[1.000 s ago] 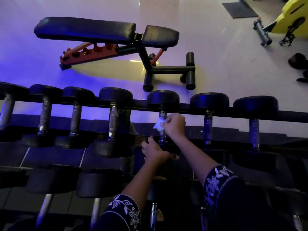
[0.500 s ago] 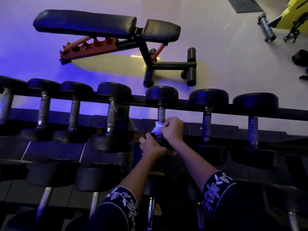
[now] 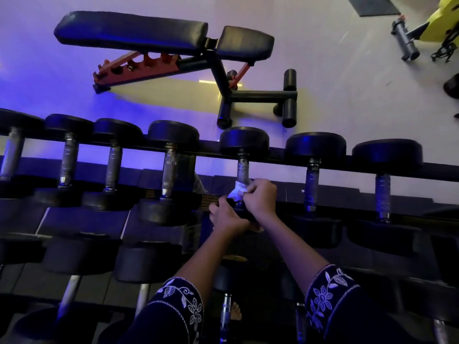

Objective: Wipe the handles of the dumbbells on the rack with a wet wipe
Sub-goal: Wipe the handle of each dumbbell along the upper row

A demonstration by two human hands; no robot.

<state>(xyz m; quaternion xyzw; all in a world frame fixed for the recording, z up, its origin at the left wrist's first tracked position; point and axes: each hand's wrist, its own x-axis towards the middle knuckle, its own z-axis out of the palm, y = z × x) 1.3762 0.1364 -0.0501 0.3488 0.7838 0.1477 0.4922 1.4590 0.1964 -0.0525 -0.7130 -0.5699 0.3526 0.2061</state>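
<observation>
While you've got the white wet wipe [image 3: 237, 191] bunched against the lower part of the metal handle [image 3: 242, 170], it sits right where the bar meets the near head of the dumbbell [image 3: 244, 141]. That's the fifth one from the left on the top row of the rack [image 3: 439, 172]. Your right hand [image 3: 262, 198] does the pinching: its fingers [image 3: 249, 189] are curled tight round the wipe and press it onto the bar. Your left hand [image 3: 229, 218] is just below, touching the right one, with its fingers curled over the dark near head of that same dumbbell, gripping it. Above the wipe the handle is bare and shiny.

On either side there are more dumbbells in the same row, four to the left and two to the right. They all lie with their handles pointing away from you, black round heads on the far rail. A lower row sits nearer you, mostly in shadow. Both your forearms come out of dark sleeves [image 3: 327, 291] with white flower embroidery. Past the rack, on the pale floor [image 3: 335, 95], there's a black padded weight bench [image 3: 139, 33] with a red adjustment bar. A yellow machine [image 3: 444, 23] sits up in the far right corner.
</observation>
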